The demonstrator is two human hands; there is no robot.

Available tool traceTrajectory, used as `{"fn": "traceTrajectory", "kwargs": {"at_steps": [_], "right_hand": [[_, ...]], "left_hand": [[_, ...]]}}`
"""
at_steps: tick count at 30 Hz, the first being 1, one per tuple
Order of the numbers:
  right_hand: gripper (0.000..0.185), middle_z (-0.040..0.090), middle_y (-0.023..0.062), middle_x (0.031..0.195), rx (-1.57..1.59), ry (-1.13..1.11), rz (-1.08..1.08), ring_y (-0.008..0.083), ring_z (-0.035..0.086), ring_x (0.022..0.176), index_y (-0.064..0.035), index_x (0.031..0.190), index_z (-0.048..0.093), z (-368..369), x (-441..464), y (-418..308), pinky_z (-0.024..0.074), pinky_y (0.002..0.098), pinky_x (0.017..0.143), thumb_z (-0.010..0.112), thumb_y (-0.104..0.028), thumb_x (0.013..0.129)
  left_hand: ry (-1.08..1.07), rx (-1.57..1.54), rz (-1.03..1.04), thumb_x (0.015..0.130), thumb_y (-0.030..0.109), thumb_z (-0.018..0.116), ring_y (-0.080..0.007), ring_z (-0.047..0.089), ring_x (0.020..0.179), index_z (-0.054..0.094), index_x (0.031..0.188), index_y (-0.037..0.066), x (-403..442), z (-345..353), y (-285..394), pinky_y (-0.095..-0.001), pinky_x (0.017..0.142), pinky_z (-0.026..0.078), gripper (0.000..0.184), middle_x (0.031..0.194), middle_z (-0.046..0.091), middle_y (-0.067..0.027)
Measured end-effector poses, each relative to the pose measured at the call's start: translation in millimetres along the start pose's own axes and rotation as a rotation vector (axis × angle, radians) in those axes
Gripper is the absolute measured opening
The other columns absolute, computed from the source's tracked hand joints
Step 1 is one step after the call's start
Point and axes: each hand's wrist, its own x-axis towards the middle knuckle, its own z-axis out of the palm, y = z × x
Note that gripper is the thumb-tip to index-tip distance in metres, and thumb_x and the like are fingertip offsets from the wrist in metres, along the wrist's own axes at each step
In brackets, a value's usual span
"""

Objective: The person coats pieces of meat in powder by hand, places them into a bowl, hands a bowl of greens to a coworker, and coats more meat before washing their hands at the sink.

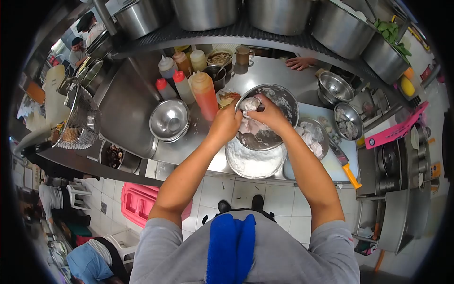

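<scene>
A metal bowl (283,98) smeared with white flour is tilted over a second bowl full of white flour (255,160). Over its left side, my left hand (226,124) is closed at the rim, beside pale floured pieces (249,124). My right hand (269,115) reaches into the same bowl, its fingers closed round a floured piece (249,104). To the right, another bowl with pale floured pieces (310,137) rests on a white cutting board (306,111), near a knife with an orange handle (351,175).
Squeeze bottles (204,94) and stacked empty bowls (169,119) stand left. Large pots (279,16) line an overhead shelf. Another person's hand (301,63) rests on the counter's far side. A wire strainer (84,118) hangs left; a pink crate (137,203) sits below.
</scene>
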Motion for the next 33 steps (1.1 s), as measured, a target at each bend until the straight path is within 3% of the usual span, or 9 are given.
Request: {"fn": "traceTrajectory", "kwargs": {"at_steps": [10,12,14,20,23,28,30,32,33], "right_hand": [[0.058,0.062,0.0104,0.104,0.082,0.079,-0.129,0.0199,0.059,0.094,-0.0016,0.117,0.052,12,-49,11,0.0446,0.0311,0.085,0.073,-0.019,0.066],[0.054,0.062,0.0123,0.103,0.111,0.092,-0.15,0.0238,0.06,0.094,-0.0017,0.114,0.053,18,-61,23,0.0452,0.032,0.084,0.073,-0.016,0.066],[0.051,0.063,0.0152,0.101,-0.17,0.231,-0.114,0.0289,0.061,0.094,-0.0021,0.113,0.054,21,-78,16,0.0459,0.034,0.084,0.073,-0.017,0.067],[0.064,0.05,0.0235,0.12,-0.311,-0.005,-0.106,0.0373,0.052,0.107,-0.0036,0.12,0.049,13,-98,6,0.0434,0.0395,0.09,0.076,-0.028,0.067],[0.061,0.05,0.0262,0.117,-0.596,0.43,-0.276,0.0418,0.053,0.104,-0.004,0.12,0.049,14,-66,15,0.0456,0.0431,0.086,0.071,-0.032,0.071],[0.054,0.051,0.0249,0.113,-0.396,0.468,-0.219,0.0405,0.056,0.096,-0.0034,0.111,0.051,30,-30,13,0.0484,0.0441,0.077,0.071,-0.03,0.068],[0.054,0.051,0.0238,0.111,-0.28,0.399,-0.133,0.0402,0.057,0.093,-0.0034,0.11,0.051,29,-25,16,0.0488,0.044,0.074,0.072,-0.028,0.067],[0.057,0.054,0.0215,0.102,-0.257,0.307,-0.184,0.0382,0.057,0.088,-0.0045,0.112,0.048,24,-24,24,0.0481,0.0442,0.072,0.073,-0.023,0.064],[0.057,0.056,0.0199,0.098,-0.411,0.448,-0.333,0.0362,0.058,0.085,-0.005,0.111,0.046,28,-26,29,0.0478,0.0426,0.073,0.073,-0.017,0.062]], "left_hand": [[0.016,0.251,0.229,0.079,0.01,0.054,-0.038,0.062,0.083,0.042,0.13,0.007,-22,3,14,-0.0453,0.071,0.051,0.052,0.113,0.056,-0.018],[0.119,0.339,0.303,0.075,0.007,0.057,-0.0364,0.062,0.08,0.042,0.131,0.01,-23,2,13,-0.0441,0.065,0.053,0.057,0.113,0.056,-0.0162],[0.118,0.369,0.31,0.073,0.006,0.058,-0.0361,0.062,0.079,0.042,0.131,0.01,-24,-2,17,-0.0433,0.065,0.053,0.06,0.115,0.056,-0.0152],[0.169,0.379,0.362,0.069,0.002,0.061,-0.0353,0.062,0.079,0.04,0.132,0.011,-21,-8,17,-0.0419,0.065,0.054,0.067,0.118,0.053,-0.0133],[0.144,0.354,0.339,0.071,0.001,0.06,-0.0355,0.06,0.085,0.039,0.134,0.013,-23,-8,23,-0.0421,0.068,0.053,0.068,0.119,0.053,-0.0128],[0.192,0.29,0.356,0.072,-0.001,0.058,-0.0349,0.058,0.095,0.04,0.134,0.014,-14,-1,29,-0.0413,0.073,0.052,0.066,0.121,0.052,-0.0125],[0.263,0.332,0.466,0.07,0.0,0.059,-0.0342,0.062,0.083,0.041,0.132,0.01,-5,1,22,-0.0397,0.065,0.055,0.066,0.119,0.053,-0.012],[0.27,0.316,0.444,0.07,0.001,0.058,-0.0342,0.062,0.084,0.041,0.132,0.01,3,4,16,-0.0402,0.065,0.054,0.065,0.119,0.053,-0.0122],[0.277,0.3,0.43,0.071,0.002,0.058,-0.0342,0.062,0.085,0.041,0.131,0.01,7,6,14,-0.0407,0.065,0.054,0.063,0.119,0.053,-0.0123]]}}
